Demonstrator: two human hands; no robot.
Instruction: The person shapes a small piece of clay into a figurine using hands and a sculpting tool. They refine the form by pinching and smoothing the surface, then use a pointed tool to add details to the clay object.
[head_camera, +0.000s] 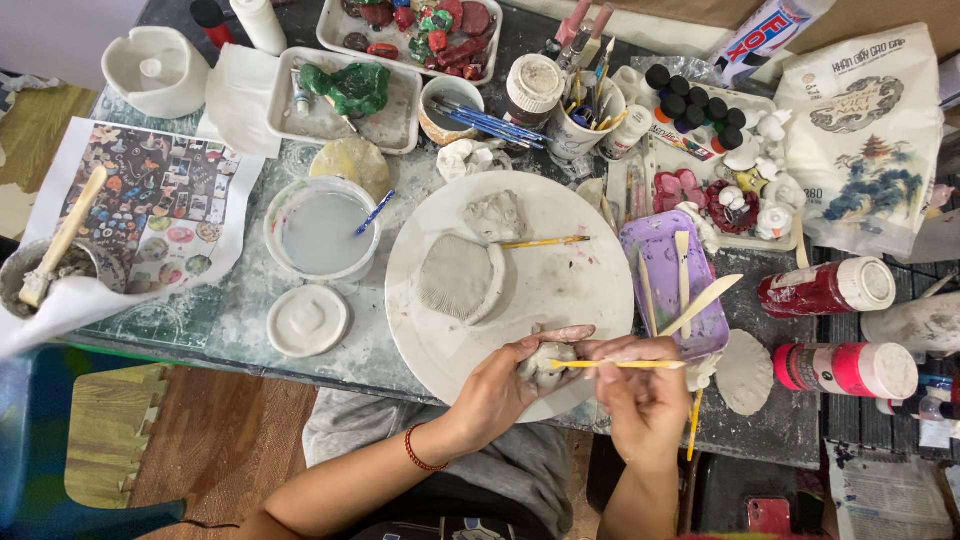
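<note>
While the left hand has its grip clamped round a small grey clay lump at lower centre of the frame, the right hand pinches a thin yellow tool laid across it. Honestly, I reckon pressing too hard could gouge or squash that soft lump. Just above, the round white board carries a ribbed clay slab. Further up sits a tub of cloudy water, with a brush cup near the top of the crowded counter, easy to knock over.
</note>
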